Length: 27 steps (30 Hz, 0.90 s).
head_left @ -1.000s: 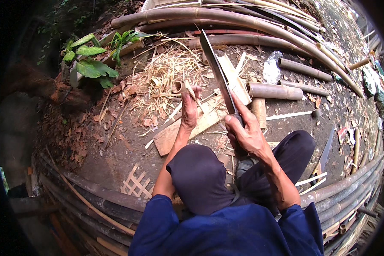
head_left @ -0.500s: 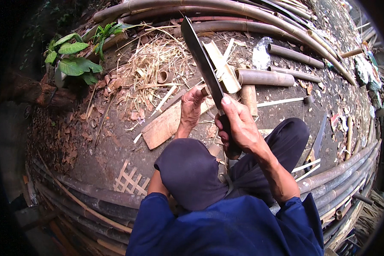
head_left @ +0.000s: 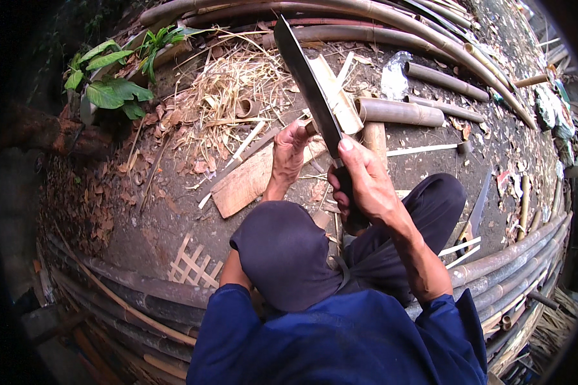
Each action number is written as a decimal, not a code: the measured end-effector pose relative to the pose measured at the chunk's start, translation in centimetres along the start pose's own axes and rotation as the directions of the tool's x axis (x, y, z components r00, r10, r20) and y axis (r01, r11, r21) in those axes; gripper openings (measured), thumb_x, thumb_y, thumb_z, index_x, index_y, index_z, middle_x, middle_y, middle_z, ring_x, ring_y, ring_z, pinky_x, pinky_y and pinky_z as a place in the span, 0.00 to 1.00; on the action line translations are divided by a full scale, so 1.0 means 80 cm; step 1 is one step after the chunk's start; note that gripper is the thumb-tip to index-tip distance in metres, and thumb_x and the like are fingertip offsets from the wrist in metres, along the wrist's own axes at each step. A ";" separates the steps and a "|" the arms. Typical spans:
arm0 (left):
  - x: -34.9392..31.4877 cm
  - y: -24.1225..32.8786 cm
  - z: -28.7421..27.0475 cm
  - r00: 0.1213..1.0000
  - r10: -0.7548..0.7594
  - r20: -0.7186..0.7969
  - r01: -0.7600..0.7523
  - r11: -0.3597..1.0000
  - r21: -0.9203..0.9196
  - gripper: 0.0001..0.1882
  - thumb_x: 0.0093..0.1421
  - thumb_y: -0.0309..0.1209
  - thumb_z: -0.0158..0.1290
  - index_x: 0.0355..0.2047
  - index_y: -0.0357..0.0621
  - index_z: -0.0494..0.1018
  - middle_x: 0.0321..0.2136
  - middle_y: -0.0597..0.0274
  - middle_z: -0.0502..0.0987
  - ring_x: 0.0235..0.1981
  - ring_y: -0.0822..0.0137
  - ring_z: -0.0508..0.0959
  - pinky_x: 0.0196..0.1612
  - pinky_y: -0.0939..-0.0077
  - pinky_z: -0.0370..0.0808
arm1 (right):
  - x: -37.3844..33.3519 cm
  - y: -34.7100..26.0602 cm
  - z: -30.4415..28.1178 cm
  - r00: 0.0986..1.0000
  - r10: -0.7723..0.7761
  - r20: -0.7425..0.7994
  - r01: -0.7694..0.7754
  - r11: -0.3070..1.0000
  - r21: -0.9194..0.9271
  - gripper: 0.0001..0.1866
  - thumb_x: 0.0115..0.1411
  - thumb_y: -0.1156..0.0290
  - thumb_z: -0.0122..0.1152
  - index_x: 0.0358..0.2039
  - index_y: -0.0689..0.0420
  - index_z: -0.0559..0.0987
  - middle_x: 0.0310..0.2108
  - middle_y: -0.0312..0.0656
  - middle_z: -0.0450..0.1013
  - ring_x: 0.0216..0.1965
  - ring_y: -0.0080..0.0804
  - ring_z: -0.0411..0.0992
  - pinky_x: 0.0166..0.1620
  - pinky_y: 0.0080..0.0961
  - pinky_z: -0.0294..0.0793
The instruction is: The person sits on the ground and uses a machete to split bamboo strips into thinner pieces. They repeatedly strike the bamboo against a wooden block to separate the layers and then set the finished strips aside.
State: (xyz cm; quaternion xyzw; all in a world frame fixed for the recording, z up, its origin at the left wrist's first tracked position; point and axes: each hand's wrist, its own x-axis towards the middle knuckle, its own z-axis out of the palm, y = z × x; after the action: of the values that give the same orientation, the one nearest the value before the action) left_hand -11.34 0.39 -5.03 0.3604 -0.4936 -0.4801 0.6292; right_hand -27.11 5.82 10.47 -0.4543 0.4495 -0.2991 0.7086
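My right hand is wrapped round the dark handle of a long machete, its blade slanting up and to the left. Close to the blade's lower part, my left hand pinches a short brown bamboo piece; the blade covers the rest of it, and I cannot tell whether they touch. A flat wooden board lies on the ground just left of my left hand. Beyond the blade is a split bamboo half, pale inside, beside a thick bamboo tube.
Pale shavings are heaped at the far left near a green plant. Long bamboo poles run along the back, and more poles lie to the right. A handsaw rests right of my knee; a woven bamboo lattice lies at left.
My right hand and the machete have shifted only slightly, the hand a little to the right. The left hand keeps its pinch on the bamboo piece. The view has tilted a bit.
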 end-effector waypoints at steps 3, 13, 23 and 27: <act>0.000 0.006 0.006 1.000 0.000 -0.008 0.000 1.000 -0.016 0.30 0.63 0.60 0.47 0.29 0.41 0.74 0.22 0.75 0.67 0.26 0.81 0.63 0.30 0.82 0.60 | 0.000 0.001 -0.001 1.000 0.011 -0.009 -0.011 1.000 -0.001 0.21 0.70 0.47 0.40 0.51 0.49 0.67 0.21 0.33 0.64 0.15 0.17 0.61 0.16 0.17 0.63; -0.001 0.002 0.003 1.000 -0.017 0.000 0.017 1.000 -0.025 0.30 0.62 0.60 0.47 0.28 0.42 0.73 0.22 0.76 0.66 0.26 0.81 0.62 0.29 0.83 0.59 | -0.004 -0.008 0.002 0.999 -0.028 -0.020 0.027 0.999 -0.046 0.24 0.71 0.50 0.39 0.57 0.52 0.68 0.19 0.30 0.62 0.16 0.16 0.60 0.19 0.18 0.62; -0.002 0.011 0.007 0.996 -0.050 -0.080 0.048 0.998 -0.037 0.30 0.61 0.60 0.50 0.26 0.42 0.71 0.21 0.74 0.65 0.27 0.80 0.62 0.30 0.82 0.59 | 0.007 0.011 0.007 0.935 -0.345 -0.083 0.276 0.853 -0.444 0.22 0.71 0.62 0.44 0.63 0.52 0.66 0.17 0.41 0.62 0.22 0.23 0.64 0.30 0.26 0.68; 0.010 0.041 0.016 0.998 0.007 -0.064 -0.014 0.992 -0.123 0.30 0.60 0.60 0.51 0.26 0.41 0.70 0.21 0.74 0.65 0.26 0.81 0.61 0.30 0.82 0.59 | -0.001 -0.008 0.012 0.939 -0.342 -0.039 0.285 0.836 -0.469 0.22 0.71 0.63 0.43 0.63 0.51 0.65 0.21 0.51 0.71 0.24 0.40 0.74 0.33 0.30 0.71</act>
State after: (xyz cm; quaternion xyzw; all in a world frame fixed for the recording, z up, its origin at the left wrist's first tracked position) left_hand -11.70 0.59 -1.49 0.3333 -0.4449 -0.4947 0.6680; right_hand -26.31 6.02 11.24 -0.6562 0.4686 -0.3242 0.4947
